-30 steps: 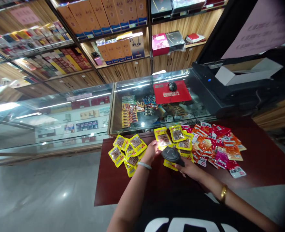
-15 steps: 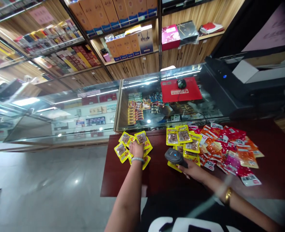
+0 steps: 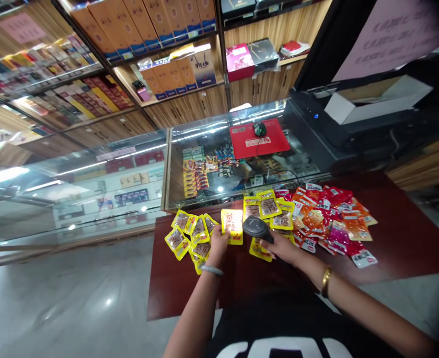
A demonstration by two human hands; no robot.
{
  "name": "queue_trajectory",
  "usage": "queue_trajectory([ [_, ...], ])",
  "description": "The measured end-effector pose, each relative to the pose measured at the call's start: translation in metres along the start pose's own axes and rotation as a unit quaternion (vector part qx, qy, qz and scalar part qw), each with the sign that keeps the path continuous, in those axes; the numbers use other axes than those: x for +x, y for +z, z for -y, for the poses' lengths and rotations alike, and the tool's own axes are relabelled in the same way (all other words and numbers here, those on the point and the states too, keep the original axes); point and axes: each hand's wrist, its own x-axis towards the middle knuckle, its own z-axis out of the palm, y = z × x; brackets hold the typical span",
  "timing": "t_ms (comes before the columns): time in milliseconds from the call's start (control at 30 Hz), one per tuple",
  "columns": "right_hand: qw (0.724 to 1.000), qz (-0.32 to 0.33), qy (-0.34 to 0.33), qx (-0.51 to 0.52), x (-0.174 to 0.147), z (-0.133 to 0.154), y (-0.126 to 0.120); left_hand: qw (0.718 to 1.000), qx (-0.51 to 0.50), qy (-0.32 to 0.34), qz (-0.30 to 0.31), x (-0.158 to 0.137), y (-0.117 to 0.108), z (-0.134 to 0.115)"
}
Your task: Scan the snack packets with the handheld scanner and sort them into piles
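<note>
My left hand (image 3: 219,243) pinches the edge of a yellow snack packet (image 3: 232,226), whose pale printed face is turned up. My right hand (image 3: 280,246) is wrapped round the handle of a dark grey barcode scanner (image 3: 256,227), its head pointing left towards that packet. Left of my left hand lies a loose group of yellow snack packets (image 3: 177,242) with clear windows. More yellow packets (image 3: 269,206) lie behind and under the scanner. Beside them on the right spreads a heap of red and orange packets (image 3: 318,219).
The dark red tabletop (image 3: 174,293) meets a glass display counter (image 3: 212,196). On the glass rest a red mat (image 3: 241,144) and a black mouse (image 3: 259,130). A white open box (image 3: 379,102) stands on the black equipment at right. Stocked shelves (image 3: 148,54) line the back.
My left hand has come away from the left group with one yellow packet, bringing it near the scanner. My right hand still holds the scanner. The whole view has shifted slightly.
</note>
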Motion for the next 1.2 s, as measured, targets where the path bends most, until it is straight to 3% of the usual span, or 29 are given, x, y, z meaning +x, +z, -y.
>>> queue_trajectory([
  [133,1.000,0.018,0.007,0.018,-0.002,-0.006,0.003,0.996,-0.085,0.007,0.034,-0.008,0.013,-0.010],
  [233,0.999,0.036,0.016,0.024,-0.004,-0.011,0.008,0.981,-0.149,0.015,0.123,-0.015,0.030,-0.021],
  [300,0.999,0.042,0.023,0.020,-0.004,-0.012,0.011,0.982,-0.129,0.033,0.134,-0.015,0.030,-0.025],
  [367,0.998,0.048,0.032,0.012,-0.004,-0.012,0.014,0.997,-0.028,0.037,0.053,-0.014,0.013,-0.024],
  [433,0.998,0.052,0.041,0.008,-0.005,-0.011,0.017,0.988,0.135,0.006,-0.081,-0.012,-0.017,-0.017],
  [500,0.997,0.058,0.049,0.009,-0.006,-0.011,0.019,0.938,0.281,-0.052,-0.196,-0.010,-0.051,-0.009],
  [600,0.996,0.063,0.055,0.011,-0.007,-0.011,0.022,0.883,0.378,-0.126,-0.248,-0.005,-0.088,-0.002],
  [700,0.997,0.058,0.052,0.014,-0.006,-0.012,0.024,0.884,0.393,-0.145,-0.206,0.002,-0.102,-0.003],
  [833,0.996,0.065,0.054,0.010,-0.005,-0.012,0.025,0.912,0.356,-0.142,-0.148,0.007,-0.103,-0.003],
  [933,0.996,0.069,0.052,0.004,-0.005,-0.010,0.024,0.953,0.249,-0.132,-0.112,0.001,-0.094,0.005],
  [1033,0.996,0.072,0.045,0.002,-0.004,-0.006,0.024,0.992,0.055,-0.099,-0.056,-0.010,-0.075,0.017],
  [1100,0.996,0.076,0.039,0.002,-0.002,-0.005,0.024,0.996,-0.045,-0.077,-0.005,-0.018,-0.062,0.021],
  [1200,0.997,0.078,0.015,0.002,0.002,-0.005,0.023,0.997,-0.052,-0.053,0.020,-0.027,-0.047,0.020],
])
